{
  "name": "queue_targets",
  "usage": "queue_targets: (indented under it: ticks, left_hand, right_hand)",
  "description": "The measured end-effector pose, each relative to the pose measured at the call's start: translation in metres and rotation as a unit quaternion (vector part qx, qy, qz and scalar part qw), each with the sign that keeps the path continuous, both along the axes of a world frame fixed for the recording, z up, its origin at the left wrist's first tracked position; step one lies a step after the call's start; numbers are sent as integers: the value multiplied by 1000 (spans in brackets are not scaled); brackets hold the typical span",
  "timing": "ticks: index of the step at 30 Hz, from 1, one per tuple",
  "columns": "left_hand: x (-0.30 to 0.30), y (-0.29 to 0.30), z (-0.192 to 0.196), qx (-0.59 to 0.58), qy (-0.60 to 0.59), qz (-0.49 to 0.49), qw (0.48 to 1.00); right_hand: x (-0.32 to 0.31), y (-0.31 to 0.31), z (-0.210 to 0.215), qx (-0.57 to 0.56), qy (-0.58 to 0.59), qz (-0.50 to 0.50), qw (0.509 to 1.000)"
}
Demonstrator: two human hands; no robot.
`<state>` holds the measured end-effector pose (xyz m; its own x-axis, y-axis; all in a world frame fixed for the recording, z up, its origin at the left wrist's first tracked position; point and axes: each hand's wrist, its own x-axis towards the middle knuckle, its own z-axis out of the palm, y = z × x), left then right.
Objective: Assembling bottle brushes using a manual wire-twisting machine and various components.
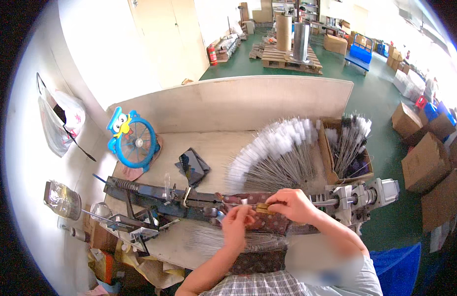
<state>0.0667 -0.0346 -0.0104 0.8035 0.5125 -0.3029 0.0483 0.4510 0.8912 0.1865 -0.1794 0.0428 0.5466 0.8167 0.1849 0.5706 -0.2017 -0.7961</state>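
Both hands meet over the machine (198, 200) on the worktop (223, 148). The right hand (293, 204) pinches a small brass piece (262, 208); the left hand (238, 223) seems closed on its other end, maybe feeding wire. Next calls for steady alignment.

A pale beige wall (90, 44) with cream double doors (164, 34) is filling the upper left of the frame, while a glossy green floor (381, 98) is stretching toward the top right. Bright daylight is washing out the upper right, where brown cardboard boxes (426, 158) are sitting, and a wooden pallet (292, 60) is lying at top centre.
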Motion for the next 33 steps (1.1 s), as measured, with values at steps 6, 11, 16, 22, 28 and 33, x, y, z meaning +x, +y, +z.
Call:
queue_targets:
  ticks: [6, 11, 16, 22, 28, 33]
  left_hand:
    - [-11, 15, 9, -76, -1, 99, 992]
    - [-14, 26, -2, -125, -14, 7, 992]
    - [-18, 28, 2, -73, 25, -31, 997]
    - [-9, 22, 6, -217, -44, 48, 974]
    - [-7, 20, -2, -264, -96, 106, 954]
    - [-4, 11, -4, -225, -87, 127, 962]
  right_hand:
    - [-11, 65, -4, 2, -260, -58, 964]
    - [-16, 77, -2, -58, -177, -15, 982]
    - [-13, 77, 0, -104, -42, -16, 994]
    - [-20, 75, -9, -16, -134, -43, 990]
    - [-40, 80, -10, 5, -257, -96, 962]
    - [-32, 69, -15, 64, -319, -64, 944]
